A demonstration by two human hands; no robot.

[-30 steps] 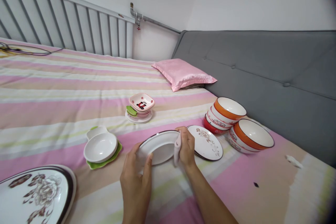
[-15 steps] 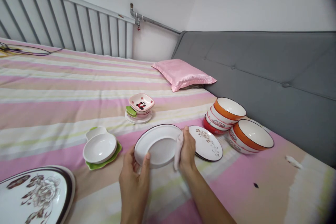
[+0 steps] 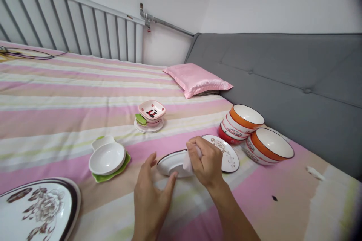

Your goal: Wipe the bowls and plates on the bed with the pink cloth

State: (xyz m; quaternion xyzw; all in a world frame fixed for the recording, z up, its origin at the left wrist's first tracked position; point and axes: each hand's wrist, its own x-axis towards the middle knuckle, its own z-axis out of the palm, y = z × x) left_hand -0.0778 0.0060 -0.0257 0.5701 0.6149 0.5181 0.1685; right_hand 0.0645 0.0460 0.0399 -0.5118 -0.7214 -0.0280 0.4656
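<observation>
A white plate point(image 3: 170, 164) with a dark rim is held tilted above the bedspread. My right hand point(image 3: 207, 160) grips its right side through a white cloth point(image 3: 187, 162) bunched in the fingers. At the plate's left end my left hand point(image 3: 154, 192) has thumb and fingers spread; the thumb tip is by the near rim, and I cannot tell whether it touches. Just beyond my right hand lies a flat plate point(image 3: 230, 158) with a brown floral print. To the left, a small white dish with a handle point(image 3: 106, 159) rests on a green leaf-shaped dish point(image 3: 113, 177).
Large flower-patterned plates point(image 3: 45, 211) lie at the lower left. Small pink dishes point(image 3: 152, 110) are stacked farther back. Orange-rimmed bowls point(image 3: 249, 115) stand at the right before a grey headboard point(image 3: 277, 67). A pink pillow point(image 3: 198, 79) and striped bedspread point(image 3: 70, 120) are behind.
The plate has turned from facing me to a flatter, edge-on tilt and moved slightly right. My left fingers have loosened from its rim; my right hand has rolled over with the cloth.
</observation>
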